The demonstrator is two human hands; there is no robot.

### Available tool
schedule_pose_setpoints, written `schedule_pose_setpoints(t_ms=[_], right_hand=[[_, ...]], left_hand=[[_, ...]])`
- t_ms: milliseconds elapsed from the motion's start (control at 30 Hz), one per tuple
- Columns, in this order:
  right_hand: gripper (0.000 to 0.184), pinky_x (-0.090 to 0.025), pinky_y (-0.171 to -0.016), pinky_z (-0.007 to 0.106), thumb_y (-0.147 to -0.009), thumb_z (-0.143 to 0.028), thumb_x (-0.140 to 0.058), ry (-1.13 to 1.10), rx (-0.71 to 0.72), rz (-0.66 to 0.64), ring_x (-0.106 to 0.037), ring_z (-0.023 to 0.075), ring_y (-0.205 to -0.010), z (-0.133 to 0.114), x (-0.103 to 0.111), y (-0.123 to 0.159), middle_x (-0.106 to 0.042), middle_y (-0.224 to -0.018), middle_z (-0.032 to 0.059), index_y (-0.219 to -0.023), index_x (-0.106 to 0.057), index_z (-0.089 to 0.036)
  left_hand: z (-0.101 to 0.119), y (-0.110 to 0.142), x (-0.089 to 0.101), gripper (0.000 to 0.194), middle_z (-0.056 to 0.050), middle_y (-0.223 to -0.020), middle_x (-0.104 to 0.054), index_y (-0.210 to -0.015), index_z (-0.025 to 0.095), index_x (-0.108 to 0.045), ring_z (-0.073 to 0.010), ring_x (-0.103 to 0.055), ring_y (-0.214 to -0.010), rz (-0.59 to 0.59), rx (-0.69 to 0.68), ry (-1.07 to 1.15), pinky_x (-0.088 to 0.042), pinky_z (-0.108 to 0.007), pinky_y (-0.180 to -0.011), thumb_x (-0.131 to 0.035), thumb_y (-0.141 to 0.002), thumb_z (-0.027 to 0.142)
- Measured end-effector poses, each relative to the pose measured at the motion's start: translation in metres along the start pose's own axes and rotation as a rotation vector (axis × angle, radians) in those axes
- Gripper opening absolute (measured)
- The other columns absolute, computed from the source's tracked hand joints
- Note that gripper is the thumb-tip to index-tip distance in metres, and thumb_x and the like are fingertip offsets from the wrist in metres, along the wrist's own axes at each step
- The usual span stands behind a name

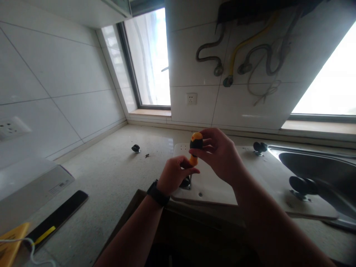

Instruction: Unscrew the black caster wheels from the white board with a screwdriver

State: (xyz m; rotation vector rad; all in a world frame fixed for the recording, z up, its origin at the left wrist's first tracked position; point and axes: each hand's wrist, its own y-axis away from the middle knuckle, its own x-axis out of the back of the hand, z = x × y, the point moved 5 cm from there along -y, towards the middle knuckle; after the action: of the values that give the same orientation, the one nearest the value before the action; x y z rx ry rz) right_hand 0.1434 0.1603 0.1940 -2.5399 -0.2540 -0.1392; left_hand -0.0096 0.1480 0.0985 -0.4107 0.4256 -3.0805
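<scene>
An orange-and-black screwdriver (197,142) stands upright, tip down, over a white board (214,181) lying on the counter. My right hand (222,154) grips its handle with fingers and thumb. Lower down, my left hand (174,174) has thumb and forefinger closed about the orange neck and shaft. Beneath the left fingers sits a black caster wheel (184,182) with a metal plate, partly covered by the hand. The screwdriver's tip meets that plate; the screw itself is too small to make out. Two more casters, a near one (303,185) and a far one (260,147), stand on the board's right part.
A loose caster (135,148) and small dark screws (147,155) lie on the speckled counter (111,174). To the right is a metal sink (311,167). At left are a white box (36,185), a long black strip (61,215) and a yellow item (13,243) with a white cable.
</scene>
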Motion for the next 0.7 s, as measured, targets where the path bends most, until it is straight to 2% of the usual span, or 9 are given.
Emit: schedule_pose_setpoints(t_ms=[133, 300, 433, 567, 700], right_hand=[[0.055, -0.058, -0.063, 0.037, -0.062, -0.039, -0.093, 0.153, 0.047, 0.108, -0.066, 0.0187, -0.074, 0.002, 0.005, 0.002, -0.068, -0.087, -0.0008, -0.096, -0.052, -0.025], [0.055, -0.053, -0.059, 0.035, -0.065, -0.042, -0.090, 0.308, 0.119, 0.188, -0.060, 0.0171, -0.070, 0.000, 0.004, 0.009, -0.063, -0.083, -0.0020, -0.095, -0.046, -0.026], [0.057, -0.050, -0.059, 0.035, -0.067, -0.046, -0.089, 0.385, 0.142, 0.189, -0.056, 0.0158, -0.068, -0.006, 0.002, 0.013, -0.061, -0.084, -0.0020, -0.098, -0.044, -0.026], [0.050, -0.050, -0.060, 0.035, -0.075, -0.052, -0.083, 0.416, 0.151, 0.139, -0.057, 0.0162, -0.070, -0.012, 0.001, 0.014, -0.062, -0.086, 0.0006, -0.096, -0.046, -0.026], [0.051, -0.053, -0.059, 0.035, -0.073, -0.054, -0.084, 0.405, 0.126, 0.102, -0.059, 0.0168, -0.068, -0.015, 0.002, 0.015, -0.064, -0.084, 0.0012, -0.094, -0.048, -0.026]], left_hand=[[0.002, 0.001, -0.001, 0.027, -0.001, -0.074, -0.074, -0.076, 0.017, -0.071, -0.0130, -0.061, -0.065, -0.021, 0.025, 0.003, -0.045, -0.027, -0.064, -0.091, -0.073, 0.036], [0.009, 0.003, -0.001, 0.021, -0.002, -0.079, -0.077, -0.080, 0.017, -0.074, -0.0141, -0.064, -0.069, -0.084, -0.030, -0.071, -0.048, -0.027, -0.066, -0.086, -0.080, 0.034], [0.014, 0.003, 0.002, 0.018, -0.003, -0.081, -0.078, -0.084, 0.017, -0.076, -0.0147, -0.065, -0.070, -0.158, -0.070, -0.152, -0.048, -0.028, -0.067, -0.082, -0.084, 0.034], [0.018, 0.003, 0.005, 0.014, -0.002, -0.085, -0.079, -0.090, 0.018, -0.078, -0.0154, -0.068, -0.074, -0.235, -0.100, -0.190, -0.050, -0.029, -0.071, -0.076, -0.090, 0.031], [0.021, 0.003, 0.007, 0.012, -0.002, -0.083, -0.079, -0.091, 0.019, -0.079, -0.0157, -0.068, -0.074, -0.277, -0.115, -0.205, -0.052, -0.029, -0.072, -0.075, -0.090, 0.030]])
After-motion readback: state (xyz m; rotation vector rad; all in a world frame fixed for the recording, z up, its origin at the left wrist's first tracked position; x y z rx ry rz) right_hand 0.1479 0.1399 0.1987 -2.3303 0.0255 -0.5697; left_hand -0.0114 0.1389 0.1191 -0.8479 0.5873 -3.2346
